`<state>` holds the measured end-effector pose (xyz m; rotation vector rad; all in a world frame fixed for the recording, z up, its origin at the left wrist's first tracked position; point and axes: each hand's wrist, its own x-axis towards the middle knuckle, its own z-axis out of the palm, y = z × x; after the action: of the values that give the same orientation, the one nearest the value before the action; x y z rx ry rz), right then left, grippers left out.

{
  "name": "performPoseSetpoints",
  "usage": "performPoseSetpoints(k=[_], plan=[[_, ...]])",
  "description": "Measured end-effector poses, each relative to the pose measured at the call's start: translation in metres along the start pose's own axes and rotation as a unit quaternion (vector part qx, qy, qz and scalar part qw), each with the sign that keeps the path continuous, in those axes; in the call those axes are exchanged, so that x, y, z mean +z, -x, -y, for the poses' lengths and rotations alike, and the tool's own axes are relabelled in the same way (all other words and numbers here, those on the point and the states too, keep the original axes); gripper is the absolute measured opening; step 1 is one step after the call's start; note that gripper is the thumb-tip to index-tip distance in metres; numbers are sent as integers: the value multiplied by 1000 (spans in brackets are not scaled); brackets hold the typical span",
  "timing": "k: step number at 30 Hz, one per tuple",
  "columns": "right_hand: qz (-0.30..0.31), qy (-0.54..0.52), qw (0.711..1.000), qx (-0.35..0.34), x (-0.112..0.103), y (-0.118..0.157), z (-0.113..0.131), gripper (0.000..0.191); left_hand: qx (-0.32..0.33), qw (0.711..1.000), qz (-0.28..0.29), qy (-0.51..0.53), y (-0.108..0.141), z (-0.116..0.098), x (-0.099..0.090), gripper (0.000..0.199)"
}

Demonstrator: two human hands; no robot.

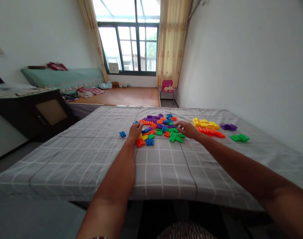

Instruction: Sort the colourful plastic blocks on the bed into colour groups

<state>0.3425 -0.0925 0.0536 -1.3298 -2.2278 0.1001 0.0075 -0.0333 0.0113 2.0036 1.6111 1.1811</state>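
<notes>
A loose pile of colored plastic building blocks [158,130], shaped like joined short tubes, lies on the checked cloth. At the pile's left edge my left hand [136,130] rests by orange and yellow blocks; its fingertips are largely hidden. My right hand [187,129] reaches in from the right, fingers bent and apart, beside purple blocks and green blocks [176,137]; I see nothing held in it. Nearest me are a blue block [150,142] and an orange block [140,142]. One small blue block [122,134] lies apart on the left.
To the right lie separate groups: yellow blocks [205,123], orange blocks [210,132], purple blocks [228,126] and green blocks [239,137]. The grey checked tablecloth [91,159] hangs over the near edge. Behind are a low bed platform [126,95] and a pink chair [167,87].
</notes>
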Motion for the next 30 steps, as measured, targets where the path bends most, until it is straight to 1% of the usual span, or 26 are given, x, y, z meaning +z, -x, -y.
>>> performPoseSetpoints(k=[3,6,8,11,15,19,20,23,26,30], plan=[[30,-2,999,-23,31,-34,27,33,-9,1000,4,26,1,1,1,35],[56,-3,998,-34,52,-56,38,35,-16,999,6,48,2,1,2,34],[72,-5,997,-36,58,-65,40,35,-23,998,6,63,3,1,4,34],[87,-12,996,-33,59,-68,37,32,-32,996,8,81,4,0,6,35],[97,-32,995,-3,49,-58,22,24,-32,995,21,92,6,2,9,37],[39,-27,997,60,33,-39,7,25,-31,993,25,109,5,6,9,39],[32,-23,996,74,29,-33,4,25,-33,992,24,117,5,6,8,40],[49,-14,993,103,20,-13,-1,26,-46,989,24,138,3,8,6,42],[49,5,992,113,18,7,-4,28,-63,988,21,139,2,9,6,43],[34,19,992,118,21,23,-8,31,-47,994,27,99,3,6,6,42]])
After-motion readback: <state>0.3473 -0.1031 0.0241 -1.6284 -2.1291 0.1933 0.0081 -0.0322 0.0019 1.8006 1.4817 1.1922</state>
